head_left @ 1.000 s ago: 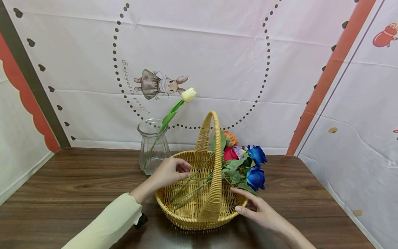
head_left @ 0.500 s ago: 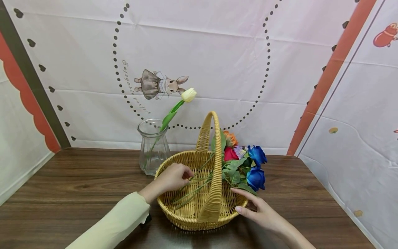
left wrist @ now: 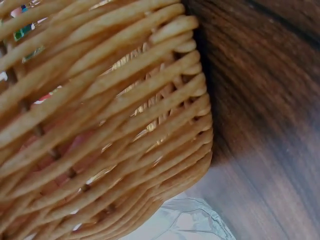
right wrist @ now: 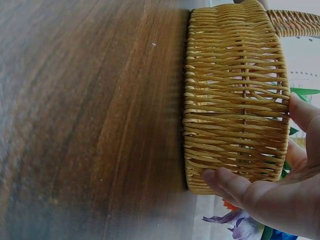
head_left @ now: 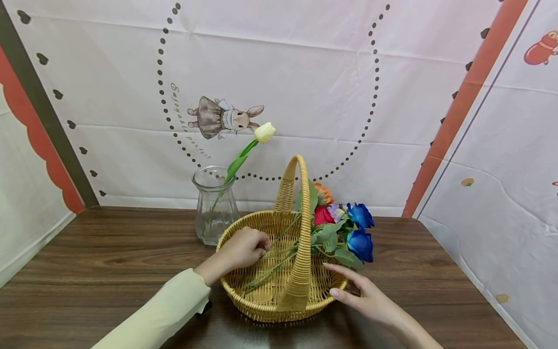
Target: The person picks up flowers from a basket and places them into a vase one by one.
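The left hand (head_left: 245,248) seemingly pinched flower stems (head_left: 273,270) as the right hand (head_left: 368,299) gripped the basket (head_left: 272,315) at four o'clock, apparently a pick-up that called for gentle lifting.

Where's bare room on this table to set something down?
Widest bare patch: wooden tabletop left of the glass vase and cream sleeve. Another lies right of the blue roses and right hand. Crowded: the wicker basket, with the left hand at flower stems and flower heads across its right end.

A white cloth (head_left: 283,72) backs the wooden table (head_left: 414,271).
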The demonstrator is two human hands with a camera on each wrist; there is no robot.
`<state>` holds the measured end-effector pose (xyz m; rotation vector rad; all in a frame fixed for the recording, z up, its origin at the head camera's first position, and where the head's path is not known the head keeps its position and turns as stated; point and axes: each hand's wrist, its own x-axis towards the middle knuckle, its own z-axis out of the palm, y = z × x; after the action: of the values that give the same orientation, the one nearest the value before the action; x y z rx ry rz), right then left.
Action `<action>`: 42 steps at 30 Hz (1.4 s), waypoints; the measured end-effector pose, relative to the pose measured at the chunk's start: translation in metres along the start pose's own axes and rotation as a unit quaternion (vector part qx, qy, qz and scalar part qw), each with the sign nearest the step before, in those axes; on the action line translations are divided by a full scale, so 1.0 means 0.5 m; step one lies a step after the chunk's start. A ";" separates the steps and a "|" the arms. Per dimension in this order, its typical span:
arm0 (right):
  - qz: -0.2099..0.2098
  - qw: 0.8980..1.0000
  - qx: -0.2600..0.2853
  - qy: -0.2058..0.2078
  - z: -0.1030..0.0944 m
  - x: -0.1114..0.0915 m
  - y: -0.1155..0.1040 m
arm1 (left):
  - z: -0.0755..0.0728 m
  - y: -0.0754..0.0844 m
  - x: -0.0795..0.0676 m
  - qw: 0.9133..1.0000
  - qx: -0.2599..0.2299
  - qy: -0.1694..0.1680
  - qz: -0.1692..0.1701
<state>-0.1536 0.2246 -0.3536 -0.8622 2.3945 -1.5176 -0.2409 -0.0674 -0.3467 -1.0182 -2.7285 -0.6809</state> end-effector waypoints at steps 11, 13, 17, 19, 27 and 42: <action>-0.022 0.999 -0.025 0.006 -0.001 0.002 0.000 | -0.021 0.006 -0.002 0.999 -0.012 0.039 0.011; -0.023 0.999 -0.025 0.006 -0.001 0.002 0.000 | -0.028 0.008 -0.002 0.999 -0.015 0.040 0.013; -0.026 0.999 -0.025 0.005 -0.001 0.002 0.002 | -0.045 0.012 -0.002 0.999 -0.024 0.039 0.008; -0.026 0.999 -0.023 0.006 -0.001 0.002 0.003 | -0.054 0.013 -0.002 0.999 -0.025 0.040 0.004; -0.022 1.000 -0.017 0.006 0.000 0.001 0.001 | -0.104 0.022 -0.007 0.998 -0.018 0.044 -0.031; -0.005 0.999 -0.046 0.024 0.003 -0.002 -0.002 | -0.182 -0.009 -0.053 0.997 0.004 0.052 -0.059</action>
<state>-0.1516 0.2238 -0.3535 -0.8677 2.5150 -1.4592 -0.2252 -0.1283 -0.2755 -0.7995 -2.7150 -0.7182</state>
